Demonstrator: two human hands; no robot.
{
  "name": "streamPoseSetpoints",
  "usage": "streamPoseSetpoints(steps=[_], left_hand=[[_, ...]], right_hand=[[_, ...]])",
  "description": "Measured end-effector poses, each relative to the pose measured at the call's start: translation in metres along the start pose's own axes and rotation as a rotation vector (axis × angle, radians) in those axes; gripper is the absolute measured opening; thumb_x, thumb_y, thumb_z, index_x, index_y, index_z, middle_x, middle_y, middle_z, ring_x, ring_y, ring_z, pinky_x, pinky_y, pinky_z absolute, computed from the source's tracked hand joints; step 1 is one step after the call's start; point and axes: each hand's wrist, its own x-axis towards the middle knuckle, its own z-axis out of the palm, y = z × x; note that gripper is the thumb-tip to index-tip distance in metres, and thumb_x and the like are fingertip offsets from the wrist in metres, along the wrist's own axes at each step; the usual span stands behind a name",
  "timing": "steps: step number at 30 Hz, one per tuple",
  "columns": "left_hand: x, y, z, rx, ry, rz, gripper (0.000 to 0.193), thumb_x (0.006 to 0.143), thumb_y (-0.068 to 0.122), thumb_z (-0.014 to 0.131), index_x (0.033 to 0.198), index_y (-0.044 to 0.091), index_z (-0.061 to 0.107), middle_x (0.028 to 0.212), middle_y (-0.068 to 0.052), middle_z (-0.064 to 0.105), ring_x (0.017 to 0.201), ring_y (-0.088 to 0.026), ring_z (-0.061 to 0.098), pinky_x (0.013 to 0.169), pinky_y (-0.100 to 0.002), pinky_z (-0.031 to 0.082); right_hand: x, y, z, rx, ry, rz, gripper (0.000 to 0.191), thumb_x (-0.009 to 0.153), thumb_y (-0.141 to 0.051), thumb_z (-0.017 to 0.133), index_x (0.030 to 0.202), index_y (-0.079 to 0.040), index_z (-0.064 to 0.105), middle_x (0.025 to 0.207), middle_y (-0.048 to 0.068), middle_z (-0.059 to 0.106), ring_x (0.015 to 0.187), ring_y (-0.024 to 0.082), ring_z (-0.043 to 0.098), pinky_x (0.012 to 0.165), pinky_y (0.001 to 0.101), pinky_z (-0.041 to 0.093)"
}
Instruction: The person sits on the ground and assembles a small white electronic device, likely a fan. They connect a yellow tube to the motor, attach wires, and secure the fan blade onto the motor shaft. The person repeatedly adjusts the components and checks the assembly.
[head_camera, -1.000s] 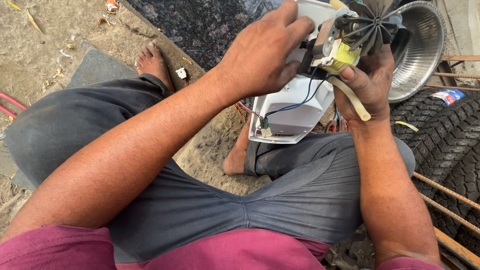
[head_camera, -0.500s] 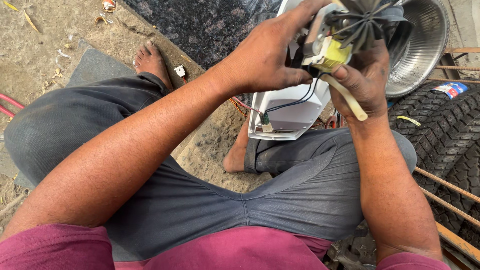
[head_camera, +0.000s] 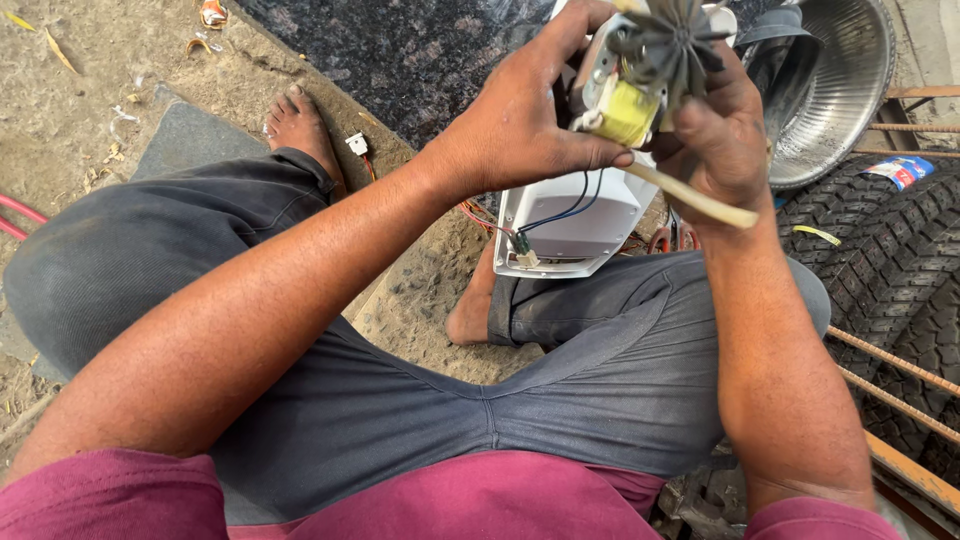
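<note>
Both hands clasp a small motor (head_camera: 640, 85) with yellow winding and a grey fan wheel, raised above the lap: the left hand (head_camera: 525, 120) wraps its side, thumb pressed beneath; the right hand (head_camera: 725, 135) grips opposite, fingers curled, a cream tube (head_camera: 690, 198) against them. Just below sits a white plastic housing (head_camera: 570, 225), wired.

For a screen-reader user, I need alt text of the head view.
Seen from above, a seated person's left hand and right hand hold a small motor with a yellow coil and a grey fan wheel. Thin wires run down to a white plastic housing near their lap, beside a metal bowl and tyres.
</note>
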Motion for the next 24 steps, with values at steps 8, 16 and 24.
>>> streamPoseSetpoints(steps=[8,16,24], left_hand=[[0.001,0.026,-0.005,0.453,0.093,0.091,0.082,0.073,0.026,0.096,0.139,0.011,0.050,0.121,-0.011,0.054,0.109,-0.029,0.070,0.089,-0.043,0.060],[0.001,0.030,-0.001,0.537,0.074,0.097,0.076,0.071,0.024,0.094,0.134,0.005,0.055,0.118,-0.015,0.051,0.100,-0.036,0.066,0.083,-0.046,0.057],[0.005,0.028,-0.003,0.520,0.038,0.083,0.075,0.071,0.024,0.091,0.134,0.003,0.055,0.115,-0.016,0.051,0.099,-0.037,0.066,0.080,-0.047,0.056]], right_hand=[[0.003,-0.021,-0.009,-0.554,0.255,0.076,0.015,0.106,-0.002,0.065,0.121,-0.002,0.069,0.105,0.007,0.072,0.095,0.014,0.073,0.084,0.0278,0.064],[0.001,-0.010,-0.015,-0.494,0.209,-0.071,0.024,0.109,0.011,0.050,0.120,0.004,0.069,0.105,0.010,0.073,0.092,0.011,0.072,0.086,0.0230,0.061],[0.004,-0.013,-0.014,-0.548,0.230,-0.078,0.021,0.110,0.005,0.052,0.125,0.001,0.067,0.111,0.013,0.074,0.089,0.013,0.074,0.084,0.0260,0.062]])
